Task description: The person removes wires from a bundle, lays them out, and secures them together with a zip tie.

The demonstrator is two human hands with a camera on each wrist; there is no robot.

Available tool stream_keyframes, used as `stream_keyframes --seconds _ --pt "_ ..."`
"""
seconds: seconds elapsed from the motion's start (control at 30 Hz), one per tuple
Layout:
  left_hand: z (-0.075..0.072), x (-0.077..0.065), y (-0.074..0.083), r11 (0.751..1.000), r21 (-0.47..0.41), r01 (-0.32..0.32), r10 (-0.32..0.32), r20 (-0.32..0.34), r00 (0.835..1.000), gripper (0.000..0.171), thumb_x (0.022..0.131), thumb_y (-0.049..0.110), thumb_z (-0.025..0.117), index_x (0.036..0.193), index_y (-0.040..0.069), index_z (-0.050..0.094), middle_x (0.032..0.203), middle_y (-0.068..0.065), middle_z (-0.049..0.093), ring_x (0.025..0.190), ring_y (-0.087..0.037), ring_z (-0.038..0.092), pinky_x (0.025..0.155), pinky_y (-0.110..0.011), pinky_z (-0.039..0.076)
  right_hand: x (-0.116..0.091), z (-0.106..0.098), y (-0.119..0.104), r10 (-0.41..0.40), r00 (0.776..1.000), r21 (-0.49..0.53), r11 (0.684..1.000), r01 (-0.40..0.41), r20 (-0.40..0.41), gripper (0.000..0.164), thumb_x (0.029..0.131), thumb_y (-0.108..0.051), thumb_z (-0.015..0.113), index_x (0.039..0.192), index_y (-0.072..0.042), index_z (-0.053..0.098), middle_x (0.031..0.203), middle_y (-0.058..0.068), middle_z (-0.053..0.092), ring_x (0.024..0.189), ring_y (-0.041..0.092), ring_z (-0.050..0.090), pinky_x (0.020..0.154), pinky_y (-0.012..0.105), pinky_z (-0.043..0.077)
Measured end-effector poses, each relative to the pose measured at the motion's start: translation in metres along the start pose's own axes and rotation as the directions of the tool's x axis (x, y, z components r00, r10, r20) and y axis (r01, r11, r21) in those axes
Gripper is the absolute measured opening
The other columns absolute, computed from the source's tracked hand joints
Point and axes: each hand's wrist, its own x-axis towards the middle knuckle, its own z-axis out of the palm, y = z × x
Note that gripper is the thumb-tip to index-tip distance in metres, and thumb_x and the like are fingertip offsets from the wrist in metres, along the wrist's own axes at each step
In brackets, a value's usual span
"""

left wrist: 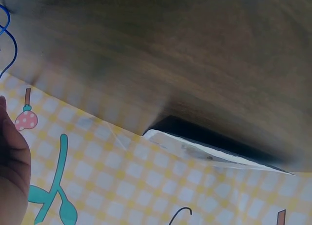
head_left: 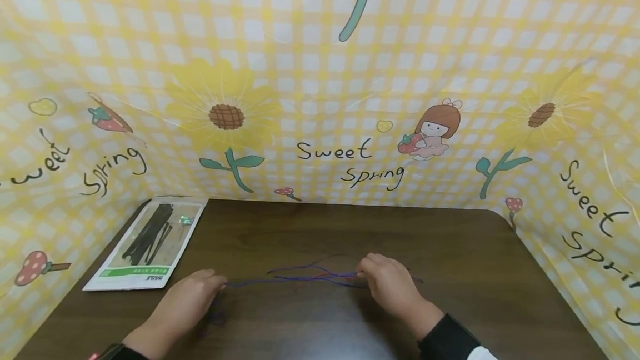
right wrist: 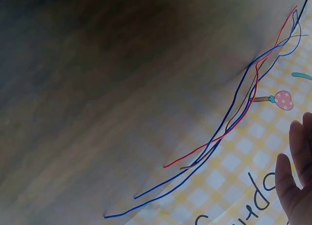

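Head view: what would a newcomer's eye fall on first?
Probably the yellow checked cloth, rising behind and beside the table. Next, the blue and red wires, mostly between the left hand and right hand. A white packet lies at the table's back left.

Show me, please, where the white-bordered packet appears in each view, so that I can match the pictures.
Head: the white-bordered packet lies left of centre, in the lower half.
Left wrist: the packet shows steeply foreshortened, right of centre, in the lower half.
Right wrist: not in this picture.
Shared landmark: the yellow checked cloth, visible in all three.
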Motion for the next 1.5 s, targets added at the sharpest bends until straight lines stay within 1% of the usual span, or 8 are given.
stream_keyframes --seconds 0.27,0.4,0.57,0.73,0.9,1.17,1.37,1.5 --pt "0.000 -0.004 0.001 0.999 0.040 0.013 -0.011 -0.030 0.999 0.021 0.068 -0.005 0.081 0.080 0.010 0.072 0.075 0.006 0.062 0.072 -0.013 0.062 0.058 -0.022 0.051 0.001 0.000 -0.003 -0.011 1.000 0.027 1.000 0.011 -0.003 0.015 0.079 -0.008 0.076 0.081 -0.014 0.063 0.074 -0.009 0.057 0.067 0.007 0.055 0.057 0.022 0.046" --pt "0.003 -0.005 -0.002 0.998 0.051 -0.023 0.029 -0.127 0.991 0.023 0.064 -0.002 0.083 0.075 0.013 0.070 0.073 0.007 0.063 0.070 -0.013 0.062 0.058 -0.025 0.051 0.002 0.001 -0.003 -0.025 0.999 0.018 1.000 0.025 -0.023 0.016 0.079 -0.008 0.076 0.081 -0.014 0.062 0.073 -0.009 0.056 0.066 0.007 0.055 0.056 0.022 0.046" --pt "0.005 -0.007 -0.005 0.997 0.071 -0.006 0.021 -0.213 0.977 0.025 0.060 0.008 0.087 0.068 0.018 0.065 0.068 0.010 0.061 0.063 -0.009 0.059 0.055 -0.025 0.049 0.003 0.002 -0.002 -0.034 0.999 0.013 0.999 0.034 -0.033 0.017 0.077 -0.007 0.077 0.081 -0.014 0.062 0.073 -0.009 0.056 0.066 0.008 0.056 0.056 0.022 0.046" --pt "0.000 -0.004 -0.001 0.995 0.029 0.097 -0.092 -0.145 0.985 0.021 0.067 0.003 0.084 0.073 0.013 0.067 0.069 0.006 0.061 0.065 -0.014 0.060 0.054 -0.028 0.049 0.005 0.003 -0.002 -0.054 0.997 -0.003 0.999 0.054 -0.053 0.016 0.077 -0.007 0.077 0.080 -0.014 0.062 0.073 -0.009 0.056 0.066 0.008 0.055 0.056 0.023 0.045" --pt "-0.003 -0.003 0.000 0.977 -0.029 0.211 -0.212 -0.055 0.976 0.011 0.076 0.004 0.078 0.078 0.009 0.069 0.072 0.001 0.064 0.071 -0.021 0.064 0.059 -0.037 0.053 0.007 0.003 -0.001 -0.057 0.996 -0.025 0.998 0.055 -0.071 0.015 0.079 -0.009 0.076 0.081 -0.014 0.062 0.074 -0.008 0.057 0.067 0.009 0.057 0.056 0.024 0.045" --pt "0.001 -0.006 -0.001 0.969 -0.083 0.231 -0.230 0.023 0.973 0.012 0.078 -0.003 0.074 0.082 0.008 0.070 0.081 -0.004 0.069 0.078 -0.024 0.067 0.066 -0.038 0.055 0.009 0.003 0.002 -0.007 0.999 -0.047 0.999 0.005 -0.045 0.015 0.077 -0.007 0.077 0.082 -0.014 0.064 0.076 -0.007 0.061 0.070 0.010 0.059 0.057 0.024 0.048" --pt "0.003 -0.008 -0.004 0.963 -0.098 0.250 -0.238 0.122 0.964 0.008 0.083 0.003 0.072 0.088 0.008 0.071 0.089 -0.008 0.071 0.084 -0.028 0.068 0.073 -0.044 0.055 0.011 0.000 0.006 0.049 0.999 -0.045 0.998 -0.050 -0.022 0.016 0.078 -0.005 0.077 0.083 -0.014 0.065 0.076 -0.008 0.060 0.069 0.009 0.059 0.057 0.023 0.048" --pt "0.003 -0.011 -0.006 0.964 -0.099 0.246 -0.231 0.143 0.962 0.008 0.084 0.002 0.070 0.089 0.008 0.071 0.089 -0.007 0.071 0.086 -0.027 0.067 0.075 -0.044 0.054 0.011 -0.003 0.007 0.049 0.999 -0.027 0.998 -0.049 -0.013 0.016 0.078 -0.003 0.076 0.082 -0.013 0.064 0.075 -0.007 0.060 0.068 0.009 0.058 0.057 0.022 0.047"
